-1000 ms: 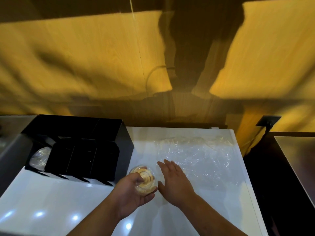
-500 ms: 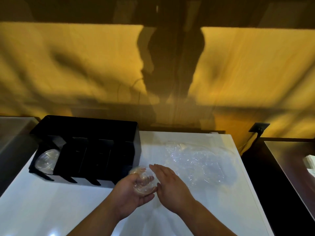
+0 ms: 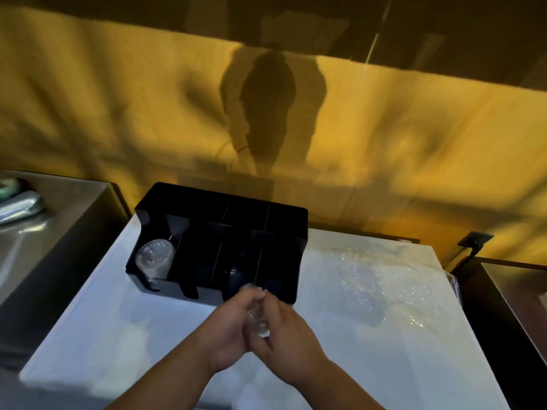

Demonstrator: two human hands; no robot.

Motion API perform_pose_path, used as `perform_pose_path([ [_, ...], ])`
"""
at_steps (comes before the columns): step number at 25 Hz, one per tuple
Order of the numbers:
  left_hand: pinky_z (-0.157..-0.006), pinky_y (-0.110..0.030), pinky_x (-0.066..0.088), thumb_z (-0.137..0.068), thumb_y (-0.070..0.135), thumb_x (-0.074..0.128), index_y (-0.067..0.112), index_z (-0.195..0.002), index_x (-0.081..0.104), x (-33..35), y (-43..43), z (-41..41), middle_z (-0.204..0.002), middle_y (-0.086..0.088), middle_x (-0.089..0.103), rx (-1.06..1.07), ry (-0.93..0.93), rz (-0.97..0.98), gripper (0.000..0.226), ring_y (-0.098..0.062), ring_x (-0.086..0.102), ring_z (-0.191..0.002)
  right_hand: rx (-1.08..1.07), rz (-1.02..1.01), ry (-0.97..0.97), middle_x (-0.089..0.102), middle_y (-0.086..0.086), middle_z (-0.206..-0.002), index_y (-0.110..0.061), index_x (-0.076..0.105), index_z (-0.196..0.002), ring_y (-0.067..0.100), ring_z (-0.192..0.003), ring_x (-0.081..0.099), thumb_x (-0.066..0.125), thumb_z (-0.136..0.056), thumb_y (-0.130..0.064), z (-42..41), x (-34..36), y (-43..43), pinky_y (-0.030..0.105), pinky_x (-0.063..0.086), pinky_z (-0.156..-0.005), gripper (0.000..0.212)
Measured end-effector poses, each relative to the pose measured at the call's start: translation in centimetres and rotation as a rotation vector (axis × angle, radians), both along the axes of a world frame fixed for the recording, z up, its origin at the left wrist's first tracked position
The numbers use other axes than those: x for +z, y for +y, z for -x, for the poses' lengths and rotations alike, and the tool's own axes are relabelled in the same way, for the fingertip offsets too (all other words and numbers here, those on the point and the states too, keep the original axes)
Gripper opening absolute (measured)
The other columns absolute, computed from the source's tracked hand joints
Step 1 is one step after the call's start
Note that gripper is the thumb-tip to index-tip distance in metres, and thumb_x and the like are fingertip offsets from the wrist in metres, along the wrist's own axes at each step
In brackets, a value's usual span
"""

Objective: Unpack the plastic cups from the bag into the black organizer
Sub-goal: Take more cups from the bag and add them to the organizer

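The black organizer (image 3: 284, 220) stands at the back left of the white table (image 3: 124, 327). Clear plastic cups (image 3: 155, 257) lie in its leftmost slot; its other slots look dark and I cannot tell what they hold. Both hands meet just in front of the organizer's right slots. My left hand (image 3: 228, 327) and my right hand (image 3: 291, 341) are closed around a stack of clear plastic cups (image 3: 257, 319), which shows between the fingers. The crumpled clear plastic bag (image 3: 381, 279) lies flat on the table to the right.
A steel counter (image 3: 59, 232) with a silvery packet (image 3: 17, 208) sits to the left. A dark counter (image 3: 509, 297) and a wall socket (image 3: 475, 239) are to the right. A yellow wood wall runs behind the table.
My right hand has closed onto the cups beside the left. Both hands with the cups have moved up to the organizer's front. The view has swung right.
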State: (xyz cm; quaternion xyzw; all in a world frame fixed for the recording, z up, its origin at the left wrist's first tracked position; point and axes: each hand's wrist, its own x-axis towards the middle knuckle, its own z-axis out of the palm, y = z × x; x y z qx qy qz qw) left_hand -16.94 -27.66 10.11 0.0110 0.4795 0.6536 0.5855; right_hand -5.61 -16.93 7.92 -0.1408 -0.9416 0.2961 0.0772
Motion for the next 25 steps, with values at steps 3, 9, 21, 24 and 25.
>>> perform_pose_path([
  [3, -0.094, -0.046, 0.057, -0.093, 0.051, 0.069, 0.009, -0.120, 0.075, 0.1, -0.2, 0.1, -0.125, -0.020, 0.072, -0.055, -0.006, -0.023, 0.051, -0.031, 0.070, -0.117, -0.023, 0.014, -0.021, 0.067, -0.004, -0.124, -0.031, 0.042, -0.140, 0.017, -0.104, 0.063, 0.044, -0.101, -0.050, 0.1, 0.4, 0.3, 0.037, 0.054, -0.082, 0.044],
  [9, -0.092, -0.040, 0.059, -0.091, 0.052, 0.075, 0.021, -0.133, 0.068, 0.4, -0.1, 0.6, -0.130, -0.011, 0.074, -0.059, 0.141, 0.007, 0.052, -0.030, 0.073, -0.114, -0.114, 0.413, 0.126, 0.065, -0.015, -0.107, -0.040, 0.063, -0.112, 0.006, -0.101, 0.065, 0.041, -0.105, -0.056, 1.3, 1.7, 1.8, 0.029, 0.055, -0.083, 0.028],
  [21, -0.070, -0.033, 0.053, -0.089, 0.034, 0.077, 0.019, -0.113, 0.068, 0.9, -0.6, 2.3, -0.098, -0.007, 0.082, 0.367, 0.480, 0.392, 0.030, -0.016, 0.075, -0.077, -0.157, 0.793, -0.057, 0.070, 0.004, -0.063, -0.013, 0.064, -0.084, 0.005, -0.048, 0.061, 0.065, -0.098, -0.034, 6.4, 0.3, 4.8, 0.019, 0.044, -0.042, 0.024],
  [24, -0.077, -0.035, 0.056, -0.080, 0.040, 0.073, 0.027, -0.113, 0.071, 1.2, -2.7, 2.7, -0.102, -0.003, 0.083, 0.384, 0.469, 0.410, 0.035, -0.019, 0.079, -0.084, -0.066, 0.803, -0.067, 0.071, -0.001, -0.060, -0.014, 0.064, -0.084, 0.013, -0.052, 0.063, 0.061, -0.100, -0.031, 8.3, 0.3, 3.6, 0.025, 0.047, -0.049, 0.024],
  [25, -0.075, -0.035, 0.058, -0.083, 0.036, 0.072, 0.027, -0.114, 0.072, 1.2, -3.6, 2.7, -0.103, -0.005, 0.082, 0.403, 0.447, 0.393, 0.032, -0.021, 0.079, -0.084, -0.031, 0.808, -0.059, 0.072, 0.000, -0.062, -0.014, 0.064, -0.084, 0.013, -0.053, 0.062, 0.061, -0.101, -0.030, 8.9, 0.3, 3.0, 0.028, 0.049, -0.051, 0.023],
])
